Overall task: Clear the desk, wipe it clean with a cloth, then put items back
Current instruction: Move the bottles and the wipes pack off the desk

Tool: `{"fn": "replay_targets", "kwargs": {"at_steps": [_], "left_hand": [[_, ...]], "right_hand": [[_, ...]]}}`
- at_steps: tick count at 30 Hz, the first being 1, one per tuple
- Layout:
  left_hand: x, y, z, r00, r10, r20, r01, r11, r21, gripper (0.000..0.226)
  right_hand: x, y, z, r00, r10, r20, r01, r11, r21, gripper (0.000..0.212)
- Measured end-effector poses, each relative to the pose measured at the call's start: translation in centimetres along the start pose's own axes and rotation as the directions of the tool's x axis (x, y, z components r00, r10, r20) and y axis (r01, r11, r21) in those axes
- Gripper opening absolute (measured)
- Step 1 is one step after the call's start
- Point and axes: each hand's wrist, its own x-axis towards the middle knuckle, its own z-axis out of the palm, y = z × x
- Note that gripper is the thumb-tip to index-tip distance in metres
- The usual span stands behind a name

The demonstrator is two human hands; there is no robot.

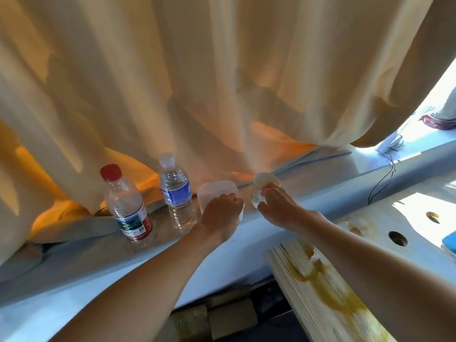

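Far left on the windowsill (74, 245) stands a red-capped water bottle (128, 208), upright and partly filled, with the cream curtain (222, 70) hanging behind it. Just at its 2 o'clock is a second water bottle (175, 191), clear cap and blue label, also upright and close by but not touching. Moving on, at that bottle's 3 o'clock sits a translucent plastic container (214, 191), and the person's left hand (219, 213) is on it, fingers curled over its near rim and gripping. A small gap, then the right hand (281, 208), apart from the left, pinches a white paper cup (264, 186) between thumb and fingers; the cup tilts slightly, and whether its base touches the sill cannot be told. Over at 4 o'clock from the cup lies the pale wooden desk (333, 292), yellow-stained, with round holes in its top. A black wire (385, 178) trails down the sill at 3 o'clock. Cardboard boxes (222, 317) sit below at 6 o'clock.
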Motion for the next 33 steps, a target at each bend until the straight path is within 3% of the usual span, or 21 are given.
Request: {"fn": "replay_targets", "kwargs": {"at_steps": [24, 33], "left_hand": [[1.0, -1.4, 1.0, 0.962, -0.267, -0.062, 0.255, 0.954, -0.157, 0.020], [2.1, 0.0, -0.5, 0.954, -0.264, -0.140, 0.226, 0.944, -0.239, 0.025]], "right_hand": [[1.3, -0.7, 0.8, 0.998, -0.006, 0.057, 0.010, 0.998, -0.065, 0.052], [-0.4, -0.3, -0.5, 0.999, -0.053, 0.007, 0.053, 0.994, -0.096, 0.045]]}}
